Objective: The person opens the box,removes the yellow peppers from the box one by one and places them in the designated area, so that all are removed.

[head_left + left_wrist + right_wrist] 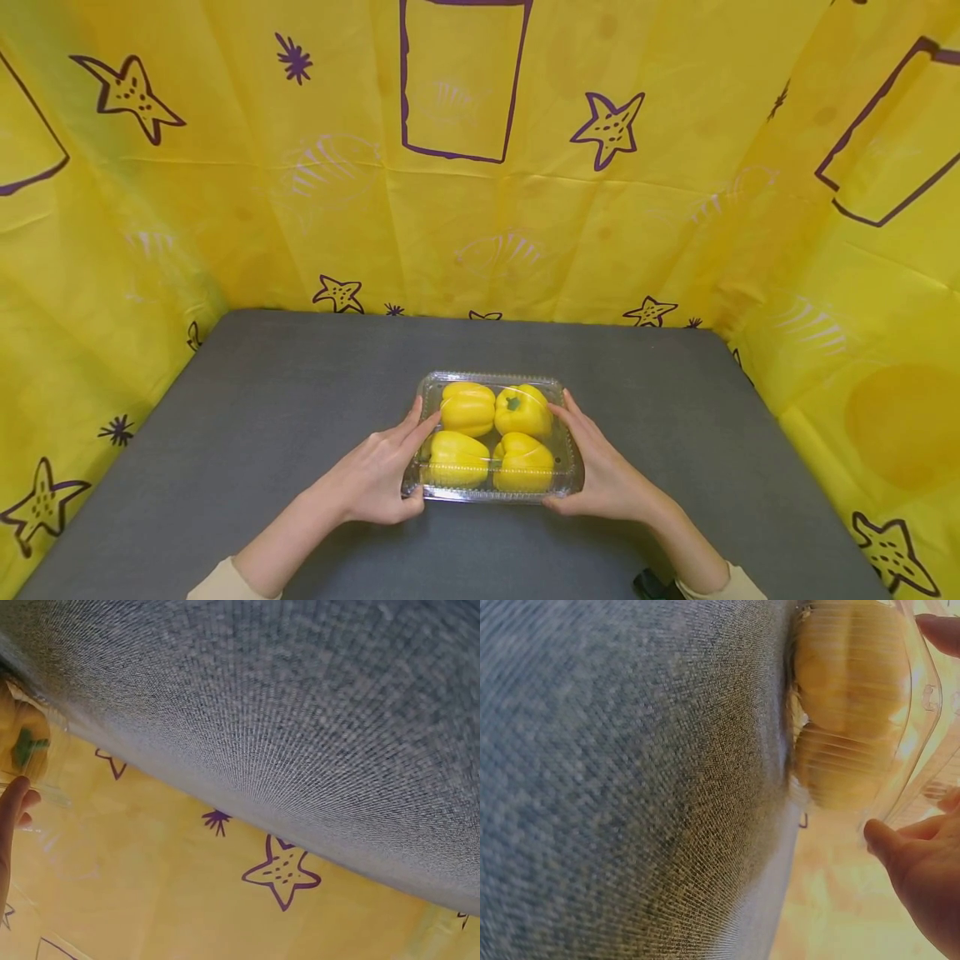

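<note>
A clear plastic clamshell container (pixel 487 497) with a ridged rim stands on the grey table, holding several yellow bell peppers (pixel 468 408). My left hand (pixel 378 475) grips its left side, thumb at the front corner and fingers along the edge. On the opposite side my right hand (pixel 603 471) holds it the same way, its thumb by the front right corner. One pepper (pixel 28 746) shows its green stem through the plastic in the left wrist view. In the right wrist view, fingertips (pixel 881 836) meet the container's clear rim (pixel 930 727).
Around the container spreads the grey cloth-covered table (pixel 300 367). Yellow fabric (pixel 480 208) printed with purple starfish hangs behind it and on both sides. Beside the right wrist lies a small black item (pixel 649 585), partly cut off by the frame.
</note>
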Demonstrator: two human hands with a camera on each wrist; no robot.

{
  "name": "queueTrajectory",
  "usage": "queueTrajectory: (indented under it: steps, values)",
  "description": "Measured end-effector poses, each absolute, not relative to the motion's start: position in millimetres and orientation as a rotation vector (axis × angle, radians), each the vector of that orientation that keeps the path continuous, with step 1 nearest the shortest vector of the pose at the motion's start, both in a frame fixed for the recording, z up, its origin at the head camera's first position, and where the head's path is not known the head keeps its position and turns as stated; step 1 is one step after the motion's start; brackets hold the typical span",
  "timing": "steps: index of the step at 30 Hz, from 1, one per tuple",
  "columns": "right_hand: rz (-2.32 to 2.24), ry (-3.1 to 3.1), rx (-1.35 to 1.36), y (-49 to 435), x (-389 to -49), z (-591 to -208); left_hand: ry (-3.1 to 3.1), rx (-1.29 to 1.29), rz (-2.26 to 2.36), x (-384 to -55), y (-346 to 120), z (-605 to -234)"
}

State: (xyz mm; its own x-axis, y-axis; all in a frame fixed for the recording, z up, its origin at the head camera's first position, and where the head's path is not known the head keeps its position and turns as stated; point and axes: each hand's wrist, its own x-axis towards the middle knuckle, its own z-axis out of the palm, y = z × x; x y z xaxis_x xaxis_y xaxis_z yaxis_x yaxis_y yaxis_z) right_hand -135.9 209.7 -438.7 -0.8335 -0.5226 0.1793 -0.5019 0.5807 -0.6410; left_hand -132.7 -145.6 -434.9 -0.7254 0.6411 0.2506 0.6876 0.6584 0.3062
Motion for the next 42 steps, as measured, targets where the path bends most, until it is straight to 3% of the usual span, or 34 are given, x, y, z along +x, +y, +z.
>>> queueTrajectory:
  steps: [42]
  values:
    - [-1.129, 2.751, -0.887, 210.4, -137.0, -441.8, -2.676, -1.151, -0.638, -134.9, -154.6, -436.0]
